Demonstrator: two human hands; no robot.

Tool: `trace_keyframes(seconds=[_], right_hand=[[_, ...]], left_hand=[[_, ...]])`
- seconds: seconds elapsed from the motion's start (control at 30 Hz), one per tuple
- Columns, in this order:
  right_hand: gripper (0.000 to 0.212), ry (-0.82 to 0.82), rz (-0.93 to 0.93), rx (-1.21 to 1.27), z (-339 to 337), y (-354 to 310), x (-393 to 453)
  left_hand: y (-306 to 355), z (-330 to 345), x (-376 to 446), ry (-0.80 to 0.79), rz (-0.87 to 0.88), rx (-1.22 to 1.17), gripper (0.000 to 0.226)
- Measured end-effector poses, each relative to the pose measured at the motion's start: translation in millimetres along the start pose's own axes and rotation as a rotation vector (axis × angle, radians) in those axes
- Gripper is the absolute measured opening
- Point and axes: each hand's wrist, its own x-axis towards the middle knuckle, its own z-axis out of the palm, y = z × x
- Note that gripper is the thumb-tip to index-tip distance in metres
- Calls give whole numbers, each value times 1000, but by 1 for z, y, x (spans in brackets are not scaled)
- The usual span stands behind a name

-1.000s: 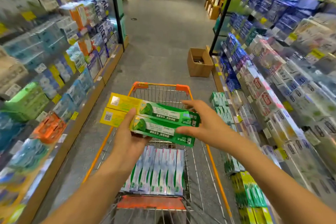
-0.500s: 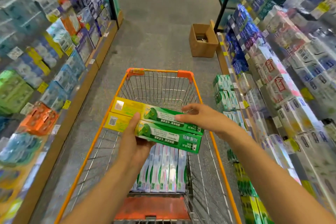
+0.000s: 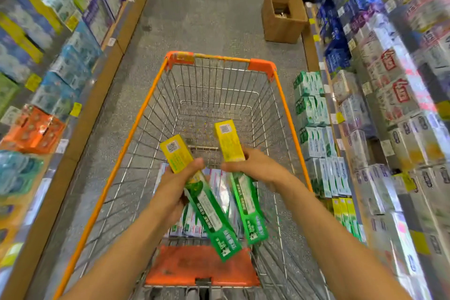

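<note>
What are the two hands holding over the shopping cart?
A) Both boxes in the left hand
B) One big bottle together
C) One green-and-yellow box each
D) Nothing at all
C: the left hand grips one green-and-yellow box and the right hand grips a second box, held apart above the cart.

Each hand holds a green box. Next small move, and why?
Probably lower both into the cart: the left hand grips one green box, the right hand the other box, both tilted above the white boxes at its near end.
</note>
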Motion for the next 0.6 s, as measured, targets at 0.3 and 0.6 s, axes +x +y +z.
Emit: trace_keyframes(seconds=[0.3,0.6], right_hand=[[28,178,345,114,61,132,110],[35,221,351,-76,116,184,178]], left_hand=[[-15,-80,54,80,-36,21,52],[-43,-100,97,67,-17,103,49]])
